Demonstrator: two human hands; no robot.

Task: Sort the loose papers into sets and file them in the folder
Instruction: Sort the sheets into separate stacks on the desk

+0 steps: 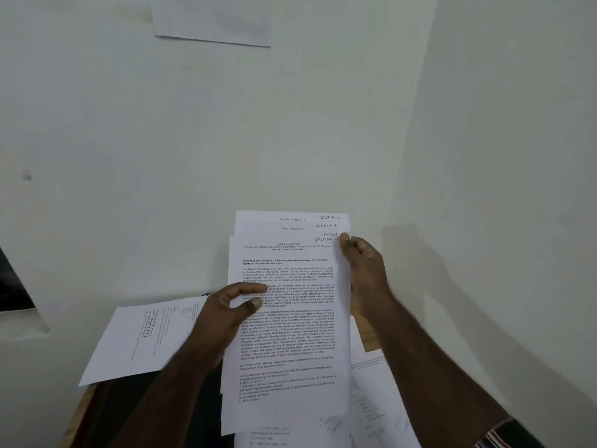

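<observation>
Basically both hands hold up a fanned stack of printed sheets [287, 334] in front of a pale wall [161, 140], above the table. Left hand [226, 315] grips the stack's left edge, thumb curled over the front page mid-text, fingers behind. Right hand [363, 266] pinches the right edge near the top corner, fingertips on the handwritten labels.

Sheets are staggered so the top strips show. Handwritten top right: "SECTION-4" on the rearmost, "SECTION-3" below it, then a partly hidden "SECTION-" w/ its number cut off, then another "SECTION-" on the front page, number covered by the right fingers. Printed header on each strip reads approx "English Language Set 1". Front page also has a smaller subheader, roughly "Probationary Officers 2023-24 Pre-Examination Training...", bold line "Directions (Q1-Q7): Read the following passage and answer the questions based on the available information", then dense paras mentioning "National Education Policy (NEP) 2020" and a "Q1" w/ options A–E lower down.

Loose sheet w/ a small grid figure [139, 337] lies at the table's left side, partly overhanging the edge, text too small to read. More printed papers [378, 402] lie on the table's right side under the right forearm, blurred. Brown table surface [360, 334] shows between stack and right arm. One blank sheet [213, 21] is stuck on the wall, top of view.
</observation>
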